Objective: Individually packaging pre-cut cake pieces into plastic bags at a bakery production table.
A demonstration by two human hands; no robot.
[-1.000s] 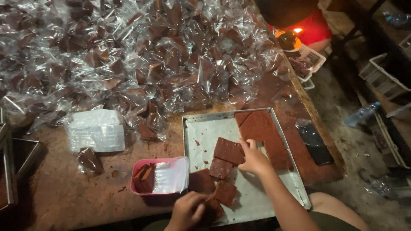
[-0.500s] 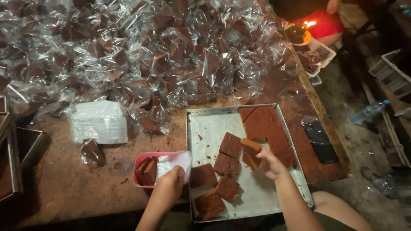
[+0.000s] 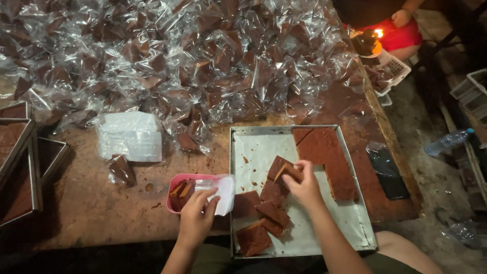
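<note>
Right hand (image 3: pixel 303 186) closed around a brown square cake piece (image 3: pixel 287 171), lifted slightly over the rectangular metal baking tray (image 3: pixel 355 231). Left hand (image 3: pixel 197 218) beside the small pink plastic tub (image 3: pixel 178 189), fingers curled on a clear plastic bag (image 3: pixel 223 192) at the tub's rim; grip apparently loose, though hard to judge in the dim light. More cut brown pieces (image 3: pixel 266 215) scattered on the tray's pale lining, just below the right hand. Uncut brown slab (image 3: pixel 324 157) along the tray's far right side. White stack of folded bags (image 3: pixel 129 136) left of the tray. Heap of wrapped pieces in clear cellophane (image 3: pixel 177 56) across the far side of the worn wooden table (image 3: pixel 86 208).
</note>
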